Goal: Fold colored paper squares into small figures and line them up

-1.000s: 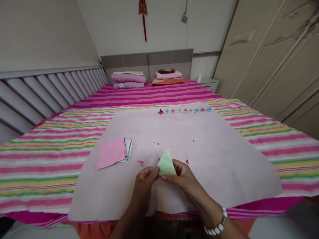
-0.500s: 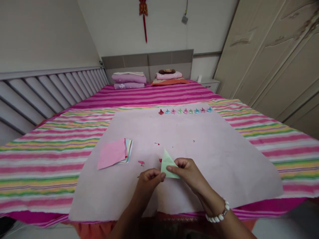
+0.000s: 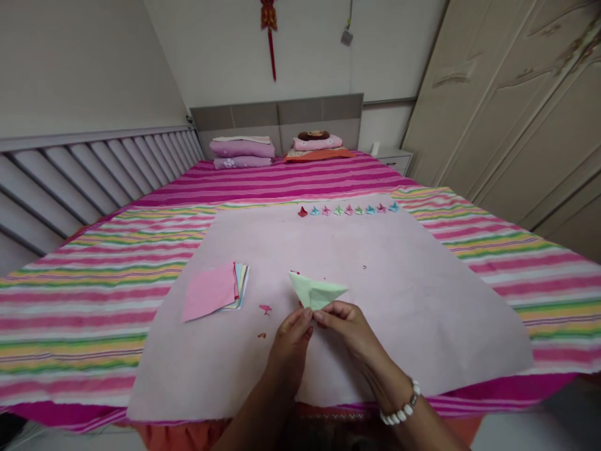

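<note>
A pale green sheet of folding paper (image 3: 317, 290), creased into a triangle-like shape, is held over the light mat (image 3: 404, 326). Its long edge faces away from me and its lower corner points toward me. My left hand (image 3: 293, 332) pinches that lower corner from the left. From the right, my right hand (image 3: 342, 319) pinches it too, the fingertips of both hands almost touching. The right wrist wears a white bead bracelet (image 3: 404, 410). Small red and pink paper scraps (image 3: 265, 309) lie left of the hands.
A stack of coloured paper squares (image 3: 211, 291), pink on top, lies at the left of the mat. Along its far edge runs a row of several small folded paper figures (image 3: 349, 210). Striped bedding (image 3: 84, 282) surrounds the mat, with folded bedding (image 3: 241, 150) by the headboard.
The green paper has turned, its point swinging from the far side toward me. My left hand has moved slightly right, and both hands now pinch the same corner.
</note>
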`<action>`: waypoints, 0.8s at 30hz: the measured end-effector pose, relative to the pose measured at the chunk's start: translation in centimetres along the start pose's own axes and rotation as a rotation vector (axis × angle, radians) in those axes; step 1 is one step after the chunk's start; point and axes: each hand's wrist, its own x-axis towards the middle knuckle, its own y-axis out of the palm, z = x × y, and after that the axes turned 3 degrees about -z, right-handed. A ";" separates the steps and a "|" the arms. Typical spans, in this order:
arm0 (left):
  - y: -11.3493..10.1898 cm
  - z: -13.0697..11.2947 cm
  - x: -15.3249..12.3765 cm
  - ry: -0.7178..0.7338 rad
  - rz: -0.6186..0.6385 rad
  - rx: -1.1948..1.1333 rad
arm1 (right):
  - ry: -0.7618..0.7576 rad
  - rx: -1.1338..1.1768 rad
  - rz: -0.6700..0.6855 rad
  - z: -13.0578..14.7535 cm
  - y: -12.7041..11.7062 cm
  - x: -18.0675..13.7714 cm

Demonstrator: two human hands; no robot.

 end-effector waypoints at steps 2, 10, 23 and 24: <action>0.0 0.2 -0.1 0.003 -0.017 0.052 | -0.045 -0.054 -0.032 -0.2 -0.1 0.0; 0.1 -0.3 -0.5 0.212 0.031 0.241 | -0.151 -0.130 -0.108 -0.5 -0.1 -0.5; 0.0 -0.8 -0.2 0.066 0.108 0.153 | -0.107 -0.210 0.064 -0.8 0.1 -1.4; 0.1 -0.7 -0.2 0.056 0.116 0.145 | -0.107 -0.210 0.063 -0.9 0.2 -1.4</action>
